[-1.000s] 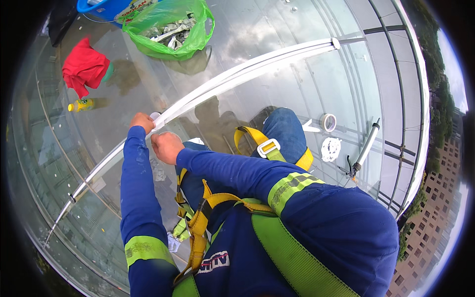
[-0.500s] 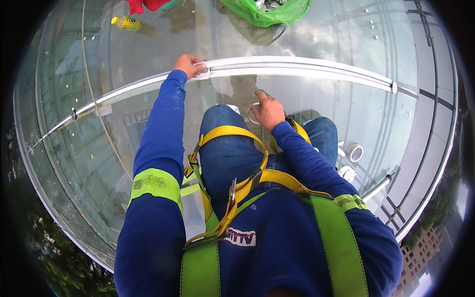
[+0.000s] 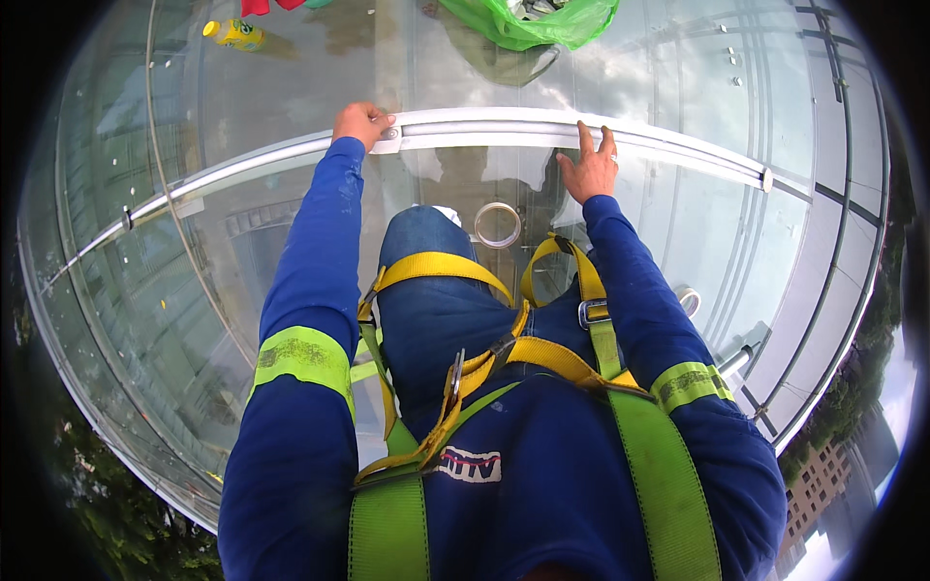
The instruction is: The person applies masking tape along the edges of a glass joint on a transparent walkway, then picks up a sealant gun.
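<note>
A long white strip with a grey middle groove runs across the glass ahead of me. At its left end, my left hand has fingers and thumb drawn together; what they pinch is too small to tell. Beside it sits a small pale tab with a dark spot. My right hand reaches to the strip farther right, fingers apart, fingertips at its surface, and holds nothing. Between my knees and the strip, a roll of tape lies flat on the glass.
A second tape roll lies beyond my right forearm. A green plastic bag with scraps stands at the far side. A yellow bottle lies at far left, near red cloth. A rope crosses the glass at left.
My right hand has left the tape roll, which now lies alone, and moved forward and right to the strip. My left hand stays at the strip's left end.
</note>
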### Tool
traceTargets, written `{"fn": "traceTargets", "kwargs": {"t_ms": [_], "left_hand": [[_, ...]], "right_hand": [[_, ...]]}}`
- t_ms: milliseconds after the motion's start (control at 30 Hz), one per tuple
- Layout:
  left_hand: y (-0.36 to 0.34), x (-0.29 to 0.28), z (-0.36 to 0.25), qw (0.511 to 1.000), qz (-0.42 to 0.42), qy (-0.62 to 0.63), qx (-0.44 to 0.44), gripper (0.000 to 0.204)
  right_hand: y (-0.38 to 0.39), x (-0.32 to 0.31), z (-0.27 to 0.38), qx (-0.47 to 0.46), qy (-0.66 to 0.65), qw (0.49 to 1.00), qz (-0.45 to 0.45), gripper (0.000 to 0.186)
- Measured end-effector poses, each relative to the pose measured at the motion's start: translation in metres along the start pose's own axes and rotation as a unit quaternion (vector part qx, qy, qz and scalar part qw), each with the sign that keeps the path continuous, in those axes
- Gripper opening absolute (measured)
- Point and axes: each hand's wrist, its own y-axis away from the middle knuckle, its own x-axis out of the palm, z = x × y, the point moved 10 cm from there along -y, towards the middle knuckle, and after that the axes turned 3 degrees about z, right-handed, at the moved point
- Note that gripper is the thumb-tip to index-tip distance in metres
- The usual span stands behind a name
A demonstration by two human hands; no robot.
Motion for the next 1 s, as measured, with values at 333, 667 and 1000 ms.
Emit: {"fn": "traceTargets", "kwargs": {"t_ms": [333,667,1000], "left_hand": [[-0.007,0.002,-0.012,0.999,0.033,-0.032,0.004,0.030],[-0.007,0.001,-0.014,0.998,0.031,-0.063,0.007,0.031],[-0.005,0.000,-0.009,0.998,0.031,-0.051,0.005,0.034]], "right_hand": [[-0.017,-0.004,-0.047,0.020,0.050,0.998,0.012,0.100],[-0.023,0.010,-0.052,0.025,0.125,0.987,0.099,0.097],[-0.020,0.011,-0.040,0.023,0.110,0.989,0.099,0.086]]}}
